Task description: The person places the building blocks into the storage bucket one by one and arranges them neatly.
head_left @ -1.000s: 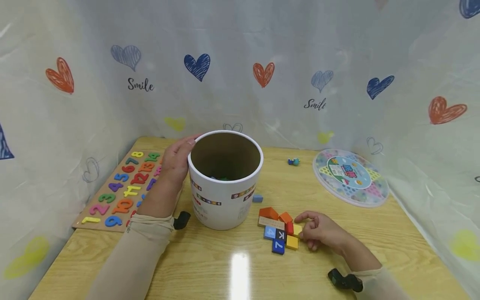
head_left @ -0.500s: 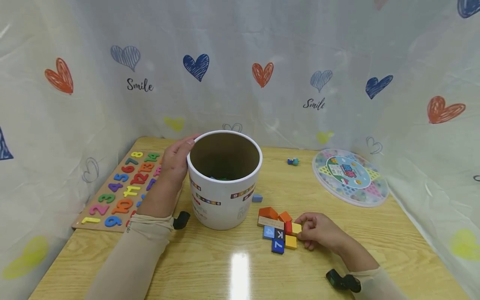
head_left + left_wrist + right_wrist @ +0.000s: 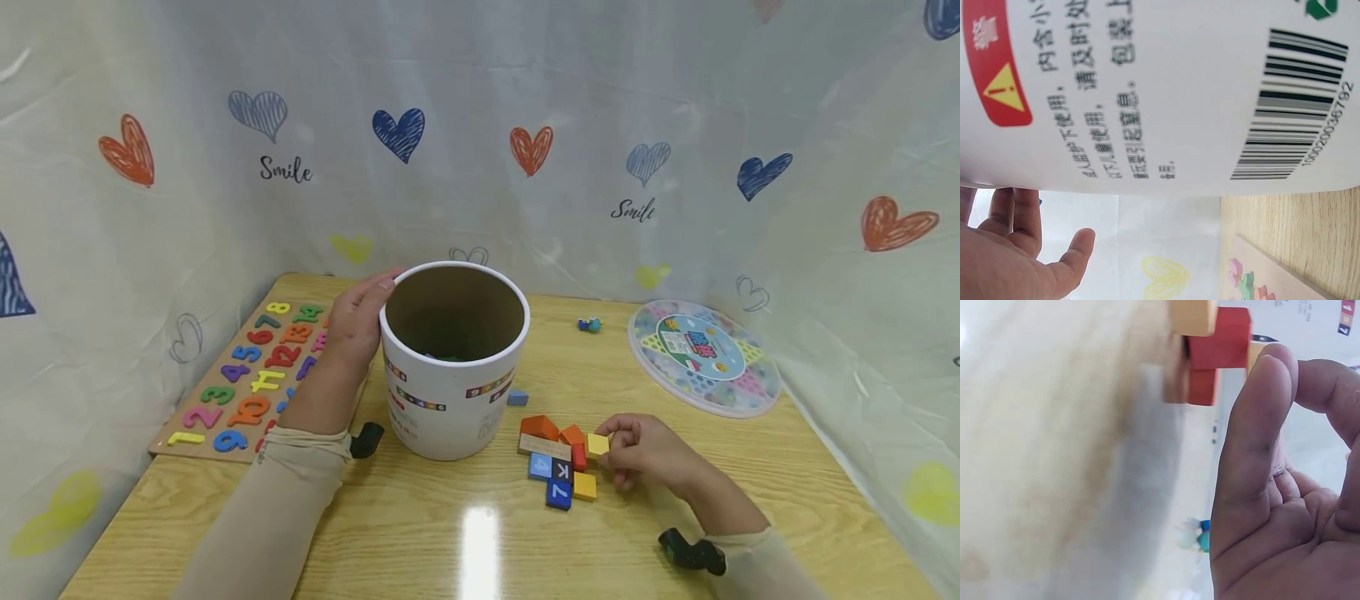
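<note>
Pickup seemed underway: the right hand (image 3: 647, 454) pinched a yellow block (image 3: 597, 446), the left hand (image 3: 356, 323) touched a bucket (image 3: 450, 410) nearer the worktop's (image 3: 405, 533) left edge, and lifting seemed due.

the table (image 3: 420, 533) carries a bucket (image 3: 444, 408), blocks (image 3: 562, 471), numbered board (image 3: 242, 390) and round disc (image 3: 701, 357).

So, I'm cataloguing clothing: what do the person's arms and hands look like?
The left sleeve and right sleeve are beige fabric. There is a black left wrist camera and a black right wrist camera. The left hand and right hand wear no gloves.
</note>
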